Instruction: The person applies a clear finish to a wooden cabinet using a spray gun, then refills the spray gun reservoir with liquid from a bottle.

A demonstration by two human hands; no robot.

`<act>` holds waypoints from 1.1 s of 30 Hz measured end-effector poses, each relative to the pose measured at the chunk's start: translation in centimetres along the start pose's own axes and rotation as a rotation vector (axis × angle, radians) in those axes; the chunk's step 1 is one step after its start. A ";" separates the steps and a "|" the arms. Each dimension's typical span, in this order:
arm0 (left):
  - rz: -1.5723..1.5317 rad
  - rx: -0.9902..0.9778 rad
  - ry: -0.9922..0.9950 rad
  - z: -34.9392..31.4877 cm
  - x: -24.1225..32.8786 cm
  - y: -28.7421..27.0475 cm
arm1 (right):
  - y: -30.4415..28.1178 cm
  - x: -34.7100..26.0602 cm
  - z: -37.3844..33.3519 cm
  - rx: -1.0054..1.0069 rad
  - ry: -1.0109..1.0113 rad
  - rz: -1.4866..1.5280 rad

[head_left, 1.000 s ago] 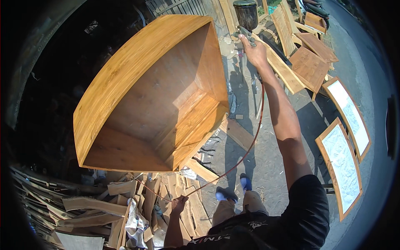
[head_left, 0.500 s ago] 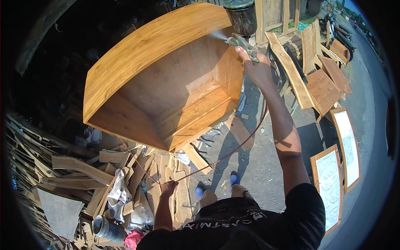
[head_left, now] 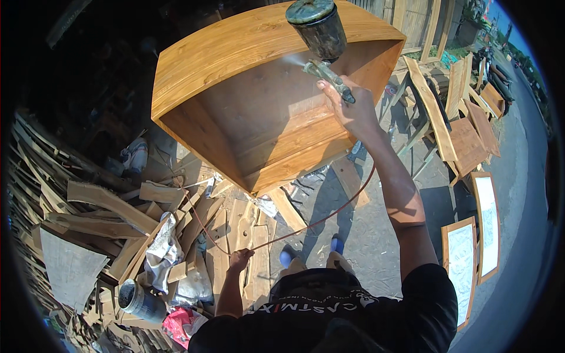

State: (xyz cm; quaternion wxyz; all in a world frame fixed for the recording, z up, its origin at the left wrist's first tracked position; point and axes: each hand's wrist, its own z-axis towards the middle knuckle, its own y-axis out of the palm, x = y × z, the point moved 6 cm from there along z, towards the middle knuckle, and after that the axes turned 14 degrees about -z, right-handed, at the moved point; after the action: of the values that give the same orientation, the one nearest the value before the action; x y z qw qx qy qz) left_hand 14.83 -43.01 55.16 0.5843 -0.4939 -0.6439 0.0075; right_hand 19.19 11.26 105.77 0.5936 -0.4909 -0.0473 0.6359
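Spraying at a wooden box (head_left: 235, 53), from near to far. Nearest, on the near side of the box and well apart from it: left hand (head_left: 240, 259), fingers curled tight round a thin red hose (head_left: 306, 227), with one length looping past the box's near right corner. Hold it raised, as a fair precaution, to spare the box a dragging hose. Next, before the open face of the box: right hand (head_left: 358, 115), wrapped about the handle of a spray gun (head_left: 329, 77); squeeze on the trigger hidden, so impossible to tell. Above the gun, a dark cup (head_left: 321, 38); off its tip, pale mist (head_left: 291, 59) heading left along the box's upper front edge. For even spraying, probably best to keep the tip square to the surface, at a constant gap, in smooth overlapping strokes, cup upright. Left of the box, scrap planks (head_left: 112, 206); right of it, leaning boards (head_left: 429, 112); farthest, beyond the box to the right, a dark motorbike (head_left: 497, 82).
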 end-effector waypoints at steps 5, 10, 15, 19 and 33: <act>0.025 -0.008 -0.042 -0.9 -3.0 -1.9 | 3.3 -6.5 -1.2 -0.046 -0.014 0.062; -0.098 -0.004 -0.090 -2.3 -4.8 -3.4 | 6.4 -12.9 -2.4 -0.091 -0.114 0.067; -0.071 0.006 -0.047 -2.7 -4.4 -3.9 | 9.0 -18.4 -3.2 -0.110 -0.245 0.061; -0.081 -0.016 -0.047 -2.8 -4.8 -4.7 | 10.8 -22.4 -3.7 -0.132 -0.329 0.154; -0.178 -0.031 0.091 -1.7 -2.8 -5.7 | 3.9 -15.2 3.0 -0.098 -0.010 -0.058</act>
State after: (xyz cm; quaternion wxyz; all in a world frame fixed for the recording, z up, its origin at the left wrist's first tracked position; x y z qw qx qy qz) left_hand 12.04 -48.67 56.93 0.6035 -0.4433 -0.6582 -0.0767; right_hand 11.52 -0.50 113.42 0.5867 -0.5146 -0.0958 0.6178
